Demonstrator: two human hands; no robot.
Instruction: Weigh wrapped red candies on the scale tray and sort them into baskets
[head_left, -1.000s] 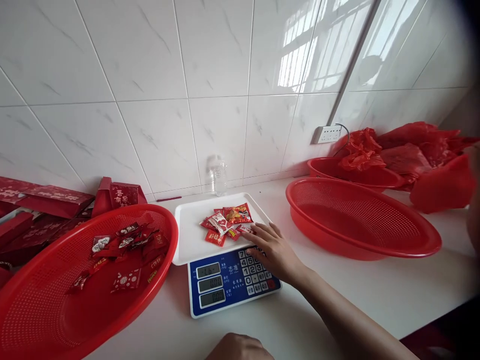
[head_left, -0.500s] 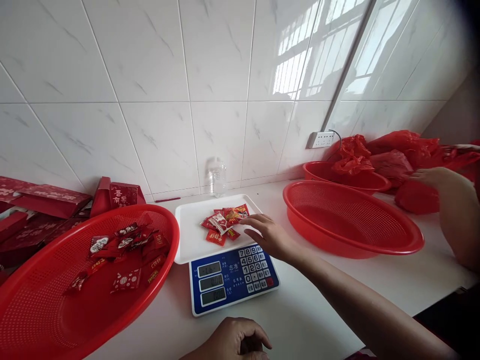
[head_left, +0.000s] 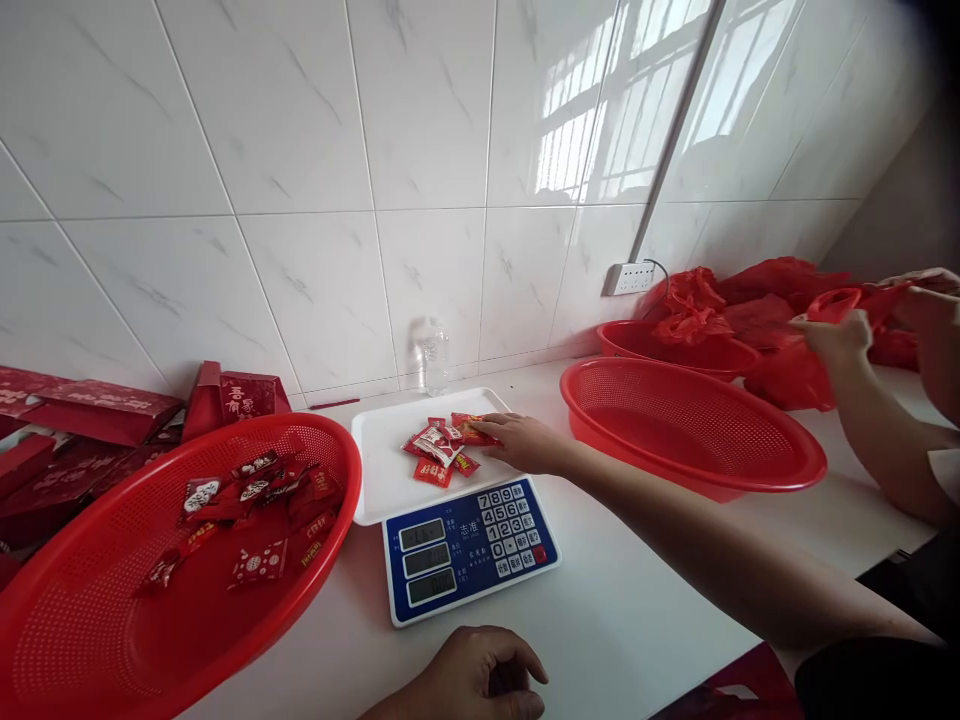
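Note:
A blue and white digital scale (head_left: 471, 545) stands on the white table, its white tray (head_left: 382, 480) holding a small heap of red snack packets (head_left: 442, 447). My right hand (head_left: 525, 443) reaches in from the right, its fingertips resting on the packets at the heap's right side; whether it grips one cannot be told. Below the scale, near the bottom edge, my left hand (head_left: 487, 675) rests with curled fingers apart and nothing between them. More packets (head_left: 262, 490) lie in the large red basket (head_left: 150, 640) at the left.
Dark red boxes (head_left: 105, 410) are piled at the far left. A clear bottle (head_left: 433, 360) stands by the wall. Red basins (head_left: 675, 425) and red plastic bags (head_left: 772, 300) are at the right, where another person's hands (head_left: 840, 335) hold a bag. A power strip (head_left: 630, 278) is on the wall.
My right hand has moved onto the packets at the heap's right side. The other person's hand has lifted a red bag. The view has shifted slightly.

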